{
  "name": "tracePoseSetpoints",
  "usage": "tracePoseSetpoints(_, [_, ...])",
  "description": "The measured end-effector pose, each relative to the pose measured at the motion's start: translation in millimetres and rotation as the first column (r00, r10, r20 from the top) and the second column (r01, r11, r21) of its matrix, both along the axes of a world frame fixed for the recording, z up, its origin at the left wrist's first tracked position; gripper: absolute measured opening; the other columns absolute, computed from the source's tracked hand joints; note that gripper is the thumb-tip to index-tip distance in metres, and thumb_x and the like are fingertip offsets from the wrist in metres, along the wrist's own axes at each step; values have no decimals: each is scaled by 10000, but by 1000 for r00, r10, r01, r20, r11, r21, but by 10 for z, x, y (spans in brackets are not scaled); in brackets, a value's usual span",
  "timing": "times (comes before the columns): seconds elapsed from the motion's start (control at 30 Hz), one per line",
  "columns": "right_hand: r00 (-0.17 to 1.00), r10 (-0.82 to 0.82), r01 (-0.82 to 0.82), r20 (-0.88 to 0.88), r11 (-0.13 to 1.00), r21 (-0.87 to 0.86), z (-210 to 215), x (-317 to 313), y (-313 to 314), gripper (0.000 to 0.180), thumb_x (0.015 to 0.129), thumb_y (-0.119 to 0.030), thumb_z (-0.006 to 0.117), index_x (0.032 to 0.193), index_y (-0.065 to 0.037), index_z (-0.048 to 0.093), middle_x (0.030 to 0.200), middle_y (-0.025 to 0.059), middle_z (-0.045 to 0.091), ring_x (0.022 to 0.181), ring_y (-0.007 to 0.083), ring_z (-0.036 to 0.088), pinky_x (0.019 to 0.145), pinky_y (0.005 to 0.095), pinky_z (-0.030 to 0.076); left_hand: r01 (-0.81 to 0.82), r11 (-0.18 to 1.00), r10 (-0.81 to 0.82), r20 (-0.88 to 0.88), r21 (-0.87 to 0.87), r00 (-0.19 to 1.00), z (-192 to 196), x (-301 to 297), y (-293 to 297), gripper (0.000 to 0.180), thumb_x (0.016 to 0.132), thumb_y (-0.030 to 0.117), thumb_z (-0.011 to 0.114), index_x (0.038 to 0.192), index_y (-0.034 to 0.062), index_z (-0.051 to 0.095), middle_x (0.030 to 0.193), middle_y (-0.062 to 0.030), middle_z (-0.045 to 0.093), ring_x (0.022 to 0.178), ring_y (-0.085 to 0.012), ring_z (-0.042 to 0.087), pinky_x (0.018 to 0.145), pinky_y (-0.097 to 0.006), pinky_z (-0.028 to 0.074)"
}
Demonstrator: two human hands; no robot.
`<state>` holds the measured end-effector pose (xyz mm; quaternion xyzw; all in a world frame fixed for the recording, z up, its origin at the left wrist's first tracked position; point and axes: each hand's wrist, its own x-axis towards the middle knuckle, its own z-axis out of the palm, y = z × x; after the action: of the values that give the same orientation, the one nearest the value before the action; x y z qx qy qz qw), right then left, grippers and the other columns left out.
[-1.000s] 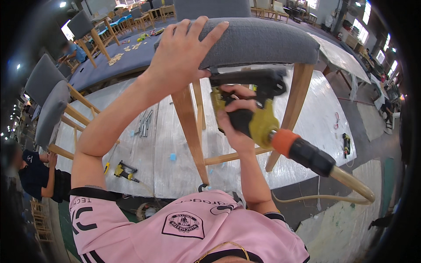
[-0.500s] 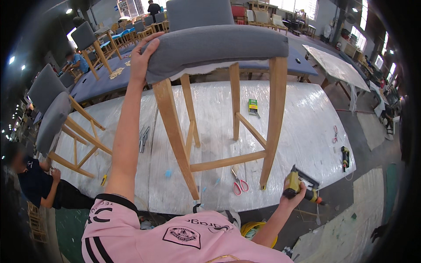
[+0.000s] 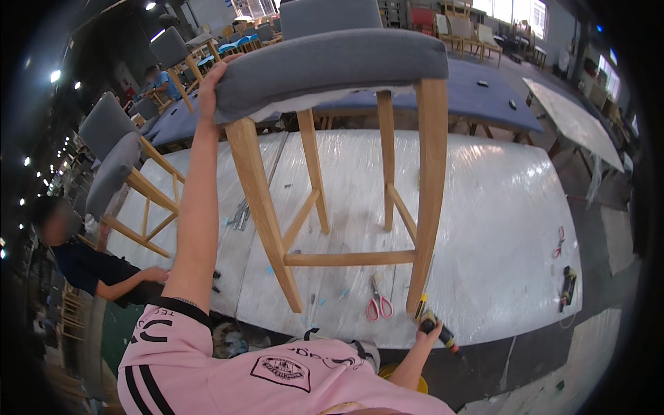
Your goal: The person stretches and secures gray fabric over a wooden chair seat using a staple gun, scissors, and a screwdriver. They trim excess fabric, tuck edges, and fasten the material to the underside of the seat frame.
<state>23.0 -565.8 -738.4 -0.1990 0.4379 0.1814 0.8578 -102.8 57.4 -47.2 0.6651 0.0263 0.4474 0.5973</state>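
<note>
A tall wooden chair (image 3: 353,259) with a grey padded seat (image 3: 332,66) stands in front of me on a plastic-covered table. My left hand (image 3: 211,86) grips the seat's left corner, its fingers partly hidden by the padding. White lining shows beneath the seat's front edge. At the lower right, my right hand (image 3: 427,337) is closed around a yellow-and-black staple gun (image 3: 429,320), close to the foot of the chair's near right leg. Red-handled scissors (image 3: 378,306) lie on the table between the near legs.
On the plastic-covered table (image 3: 498,228), another tool (image 3: 568,287) and a second pair of scissors (image 3: 559,242) lie at the right. A second grey chair (image 3: 114,173) leans at the left, beside a person in dark clothes (image 3: 83,263). Blue-topped tables (image 3: 477,104) stand behind.
My right hand has brought the staple gun left and nearer me, toward the chair's near right leg. The chair has turned slightly. A small green box is now hidden behind that leg.
</note>
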Motion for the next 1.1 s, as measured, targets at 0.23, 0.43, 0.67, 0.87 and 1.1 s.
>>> tracePoseSetpoints(0.23, [922, 384, -364, -55, 810, -460, 390, -420, 248, 589, 930, -491, 690, 1261, -16, 579, 1051, 101, 704, 860, 263, 720, 750, 466, 616, -16, 1000, 16, 42, 6, 999, 44, 58, 84, 488, 1033, 327, 543, 1348, -37, 622, 1340, -139, 650, 1211, -233, 622, 1064, -345, 466])
tracePoseSetpoints(0.43, [724, 689, -503, -23, 505, -702, 80, -508, 20, 719, 912, -723, 609, 755, -23, 657, 612, 92, 630, 476, 231, 610, 421, 369, 489, -112, 993, 109, 73, 35, 991, -30, 160, 132, 530, 1061, 333, 499, 1416, -56, 566, 1444, -179, 592, 1356, -261, 541, 1178, -385, 375])
tracePoseSetpoints(0.67, [484, 845, -543, -226, 88, -835, 571, -819, 236, 456, 965, -426, 648, 838, 12, 662, 689, 139, 667, 509, 211, 646, 456, 360, 527, -181, 983, 182, 53, -23, 982, -2, -57, -418, 557, 1058, 283, 393, 1491, -59, 466, 1547, -224, 470, 1404, -379, 484, 1205, -476, 360])
tracePoseSetpoints(0.87, [134, 991, 225, -14, -44, -973, 552, -1155, 1107, 314, 842, -208, 742, 1075, -11, 667, 1085, 265, 687, 1056, 431, 646, 913, 486, 513, -129, 990, 120, 127, 64, 985, -35, -271, -71, 510, 1058, 313, 474, 1421, -35, 561, 1412, -154, 612, 1315, -264, 575, 1154, -409, 421])
tracePoseSetpoints(1.1, [160, 930, 81, -332, -347, -934, 618, -1124, 1562, 559, 814, -218, 758, 1290, -20, 542, 1166, 245, 658, 1120, 449, 626, 951, 518, 510, -211, 929, 198, 71, 305, 978, -404, -492, -517, 611, 966, 370, 747, 1483, 137, 516, 1374, -78, 601, 1250, -191, 577, 1084, -340, 456])
